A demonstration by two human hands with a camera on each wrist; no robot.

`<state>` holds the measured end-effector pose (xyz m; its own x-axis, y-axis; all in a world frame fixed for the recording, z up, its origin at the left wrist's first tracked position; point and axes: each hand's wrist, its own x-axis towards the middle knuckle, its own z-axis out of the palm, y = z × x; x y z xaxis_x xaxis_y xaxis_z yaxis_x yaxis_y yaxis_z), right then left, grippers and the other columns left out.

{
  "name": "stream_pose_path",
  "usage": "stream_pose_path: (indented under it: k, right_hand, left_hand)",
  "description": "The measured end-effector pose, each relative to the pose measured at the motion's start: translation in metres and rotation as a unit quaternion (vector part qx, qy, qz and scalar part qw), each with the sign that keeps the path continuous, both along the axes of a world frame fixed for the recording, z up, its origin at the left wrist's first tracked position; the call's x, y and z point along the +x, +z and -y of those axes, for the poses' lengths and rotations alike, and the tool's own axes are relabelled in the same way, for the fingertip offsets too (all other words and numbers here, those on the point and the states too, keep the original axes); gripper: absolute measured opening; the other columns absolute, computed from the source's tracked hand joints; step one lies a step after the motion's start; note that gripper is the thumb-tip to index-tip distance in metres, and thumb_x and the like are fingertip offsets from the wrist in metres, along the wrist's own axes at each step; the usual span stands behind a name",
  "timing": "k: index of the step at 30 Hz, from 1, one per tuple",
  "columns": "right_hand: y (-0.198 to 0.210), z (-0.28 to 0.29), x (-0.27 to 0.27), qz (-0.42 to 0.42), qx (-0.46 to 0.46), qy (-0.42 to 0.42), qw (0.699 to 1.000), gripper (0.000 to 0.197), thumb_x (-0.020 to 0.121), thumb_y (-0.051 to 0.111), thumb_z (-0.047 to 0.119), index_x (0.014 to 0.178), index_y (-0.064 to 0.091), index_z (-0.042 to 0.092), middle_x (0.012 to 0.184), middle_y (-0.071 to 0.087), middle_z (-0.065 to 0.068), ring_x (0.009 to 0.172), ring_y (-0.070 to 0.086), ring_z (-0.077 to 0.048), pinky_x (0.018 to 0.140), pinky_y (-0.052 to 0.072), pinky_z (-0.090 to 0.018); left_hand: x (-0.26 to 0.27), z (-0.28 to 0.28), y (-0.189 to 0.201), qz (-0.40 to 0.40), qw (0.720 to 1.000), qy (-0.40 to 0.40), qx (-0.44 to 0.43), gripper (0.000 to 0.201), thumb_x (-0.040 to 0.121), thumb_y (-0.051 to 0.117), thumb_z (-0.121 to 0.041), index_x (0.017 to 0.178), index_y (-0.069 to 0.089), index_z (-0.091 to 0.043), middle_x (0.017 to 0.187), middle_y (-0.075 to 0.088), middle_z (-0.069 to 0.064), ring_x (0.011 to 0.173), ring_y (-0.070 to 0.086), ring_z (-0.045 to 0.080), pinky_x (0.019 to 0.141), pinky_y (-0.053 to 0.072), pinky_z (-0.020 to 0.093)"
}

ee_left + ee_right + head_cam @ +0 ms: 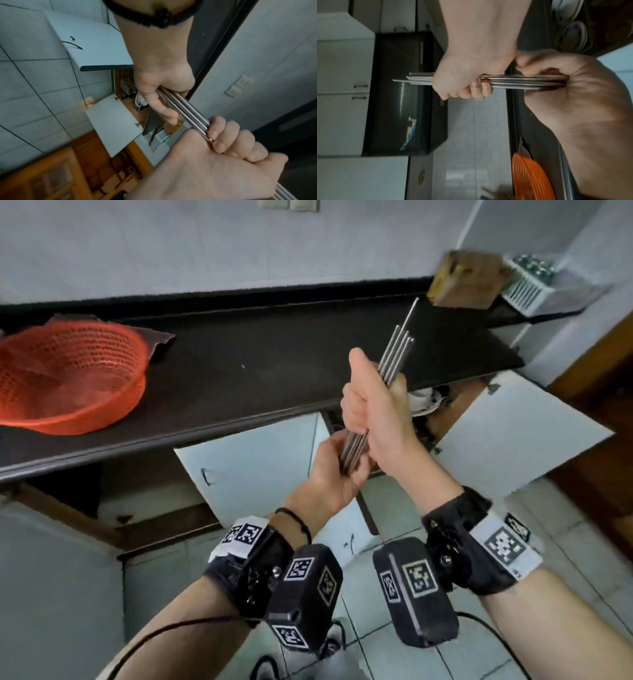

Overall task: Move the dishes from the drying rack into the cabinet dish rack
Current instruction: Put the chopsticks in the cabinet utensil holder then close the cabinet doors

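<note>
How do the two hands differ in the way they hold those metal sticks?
The right hand wraps the metal sticks in a full fist near the middle, thumb up; the left hand cups their lower ends from below. The right sits higher, over the counter edge; the left lower. Both grip the same bundle.

steel chopsticks | bundled; tilted upright | above open cabinet

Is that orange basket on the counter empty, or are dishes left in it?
Empty, as far as shown: the head view looks into the orange basket and only its bare mesh shows. Its near inner wall is hidden.
</note>
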<state>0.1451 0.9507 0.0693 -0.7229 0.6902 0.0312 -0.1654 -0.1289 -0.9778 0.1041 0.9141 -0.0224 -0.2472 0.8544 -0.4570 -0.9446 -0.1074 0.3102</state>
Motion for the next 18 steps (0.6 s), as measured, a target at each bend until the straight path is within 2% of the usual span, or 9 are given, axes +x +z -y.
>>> stream_pose_path:
  k: [3,6,9,11,13,15,16,18]
  right_hand:
    - [-0.011,-0.051,0.041,0.011,-0.025,-0.057,0.998,0.051,0.098,0.049,0.028,0.053,0.025,0.024,0.039,0.023,0.009,0.032,0.019,-0.006,0.041,0.008,-0.027]
    - [-0.035,-0.107,0.084,0.010,-0.045,-0.108,0.993,0.050,0.098,0.047,0.032,0.054,0.024,0.022,0.039,0.024,0.009,0.033,0.019,-0.008,0.039,0.013,-0.022]
    - [-0.061,-0.165,0.124,0.047,-0.066,-0.137,0.987,0.050,0.098,0.046,0.034,0.058,0.021,0.021,0.039,0.024,0.007,0.036,0.020,-0.011,0.043,0.020,-0.023]
    - [-0.080,-0.208,0.148,0.081,-0.075,-0.122,0.986,0.049,0.098,0.045,0.039,0.057,0.024,0.020,0.042,0.026,0.005,0.041,0.026,-0.016,0.048,0.032,-0.027]
    - [-0.096,-0.253,0.170,0.128,-0.046,-0.088,0.987,0.048,0.097,0.044,0.043,0.056,0.032,0.020,0.049,0.035,0.001,0.053,0.040,-0.022,0.065,0.046,-0.035]
    - [-0.108,-0.293,0.195,0.186,-0.001,-0.074,0.980,0.048,0.098,0.042,0.040,0.053,0.039,0.022,0.060,0.049,-0.003,0.070,0.051,-0.025,0.084,0.047,-0.042]
    - [-0.112,-0.311,0.206,0.217,0.018,-0.074,0.973,0.047,0.098,0.042,0.036,0.054,0.042,0.023,0.066,0.052,-0.002,0.075,0.053,-0.024,0.087,0.046,-0.043]
    - [-0.122,-0.346,0.226,0.293,0.053,-0.084,0.951,0.039,0.096,0.045,0.030,0.059,0.052,0.022,0.074,0.054,0.002,0.074,0.052,-0.019,0.080,0.046,-0.037]
  left_hand:
    - [0.031,-0.048,-0.017,-0.052,0.987,-0.146,-0.032,0.037,0.099,0.027,-0.020,0.074,0.052,-0.009,0.050,0.056,0.001,0.025,0.040,0.004,0.020,0.021,0.011]
    - [0.065,-0.099,-0.040,-0.098,0.966,-0.234,-0.053,0.032,0.099,0.025,-0.020,0.078,0.048,-0.014,0.051,0.056,-0.002,0.023,0.031,0.003,0.021,0.014,0.009]
    - [0.098,-0.153,-0.061,-0.140,0.953,-0.252,-0.097,0.029,0.100,0.028,-0.022,0.077,0.045,-0.015,0.050,0.048,-0.001,0.021,0.027,0.003,0.023,0.011,0.008]
    - [0.117,-0.192,-0.077,-0.168,0.949,-0.242,-0.110,0.031,0.100,0.030,-0.024,0.073,0.041,-0.016,0.048,0.041,-0.002,0.021,0.025,0.003,0.024,0.011,0.009]
    - [0.137,-0.230,-0.096,-0.183,0.947,-0.238,-0.112,0.033,0.100,0.032,-0.027,0.069,0.039,-0.020,0.044,0.032,-0.004,0.022,0.023,0.004,0.027,0.008,0.012]
    - [0.155,-0.264,-0.114,-0.224,0.939,-0.228,-0.124,0.029,0.098,0.034,-0.025,0.069,0.040,-0.023,0.046,0.026,-0.005,0.027,0.023,0.005,0.031,0.008,0.017]
    - [0.162,-0.279,-0.124,-0.245,0.934,-0.224,-0.133,0.026,0.097,0.035,-0.024,0.071,0.041,-0.025,0.049,0.027,-0.006,0.031,0.025,0.004,0.031,0.013,0.018]
    - [0.172,-0.308,-0.139,-0.255,0.931,-0.213,-0.149,0.018,0.095,0.042,-0.026,0.077,0.041,-0.027,0.050,0.031,-0.011,0.036,0.029,0.001,0.033,0.023,0.015]
